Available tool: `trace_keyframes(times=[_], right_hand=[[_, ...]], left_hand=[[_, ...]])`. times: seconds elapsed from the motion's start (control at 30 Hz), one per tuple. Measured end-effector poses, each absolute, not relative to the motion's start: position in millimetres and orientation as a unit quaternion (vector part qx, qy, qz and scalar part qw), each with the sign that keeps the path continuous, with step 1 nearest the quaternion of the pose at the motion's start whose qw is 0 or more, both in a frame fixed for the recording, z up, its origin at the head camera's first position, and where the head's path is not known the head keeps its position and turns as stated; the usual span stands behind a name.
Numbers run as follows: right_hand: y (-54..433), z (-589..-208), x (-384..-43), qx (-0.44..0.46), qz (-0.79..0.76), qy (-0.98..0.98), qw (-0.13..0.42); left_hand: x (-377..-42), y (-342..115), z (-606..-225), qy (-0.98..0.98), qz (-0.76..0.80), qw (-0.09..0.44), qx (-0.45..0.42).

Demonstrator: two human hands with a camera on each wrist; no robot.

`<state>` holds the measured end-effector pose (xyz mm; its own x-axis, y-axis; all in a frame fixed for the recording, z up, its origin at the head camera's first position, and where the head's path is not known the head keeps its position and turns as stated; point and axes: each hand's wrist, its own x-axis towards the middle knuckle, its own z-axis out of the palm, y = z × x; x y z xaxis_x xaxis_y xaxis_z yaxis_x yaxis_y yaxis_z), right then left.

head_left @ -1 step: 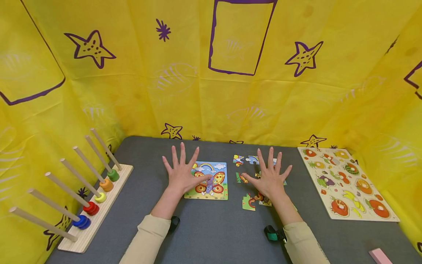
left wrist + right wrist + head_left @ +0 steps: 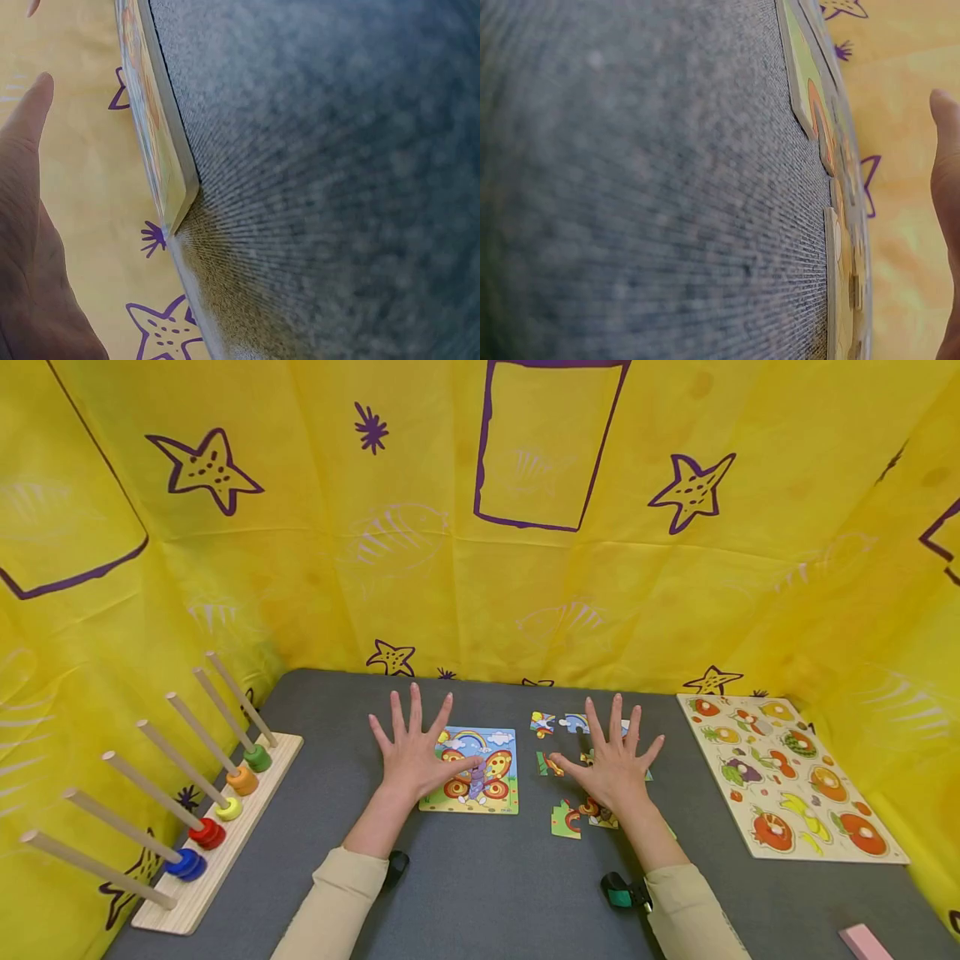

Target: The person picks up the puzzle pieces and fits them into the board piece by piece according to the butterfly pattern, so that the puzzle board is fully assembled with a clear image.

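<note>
My left hand (image 2: 415, 762) is spread over the left edge of a square butterfly picture board (image 2: 497, 789), thumb across the picture. In the left wrist view, a gap shows between the thumb (image 2: 26, 127) and the board (image 2: 169, 161). Fingers splayed, my right hand (image 2: 615, 768) hovers over several loose jigsaw pieces and partly hides them. Among these are a green corner piece (image 2: 564, 822) near the wrist and a sky piece (image 2: 542, 722) farther back. The right wrist view shows pieces (image 2: 802, 82) lying flat, apart from the thumb (image 2: 946, 142). Neither hand holds anything.
On the left stands a wooden peg rack (image 2: 247, 806) with upright rods and coloured rings. A fruit puzzle board (image 2: 738, 793) lies at the right. A pink block (image 2: 864, 942) sits at the near right. Yellow patterned cloth (image 2: 450, 593) walls the dark grey table (image 2: 487, 893).
</note>
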<state>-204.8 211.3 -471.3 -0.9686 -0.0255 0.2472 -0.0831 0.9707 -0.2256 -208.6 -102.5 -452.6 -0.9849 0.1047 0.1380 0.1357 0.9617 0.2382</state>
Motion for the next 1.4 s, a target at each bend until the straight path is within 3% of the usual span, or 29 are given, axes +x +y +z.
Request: trace_keyframes(times=[0.47, 0.77, 0.9, 1.4], right_hand=[[209, -471, -205, 0.042, 0.161, -0.982, 0.088], [205, -463, -226, 0.119, 0.26, -0.957, 0.054], [202, -464, -238, 0.148, 0.291, -0.944, 0.036], [198, -478, -262, 0.151, 0.27, -0.95, 0.04]], left_hand=[[-205, -114, -457, -0.985, -0.146, 0.043, -0.085], [-207, -142, -465, -0.943, -0.264, -0.114, -0.164], [-209, -151, -468, -0.935, -0.262, -0.158, -0.179], [-207, -154, -476, -0.929, -0.238, -0.164, -0.232]])
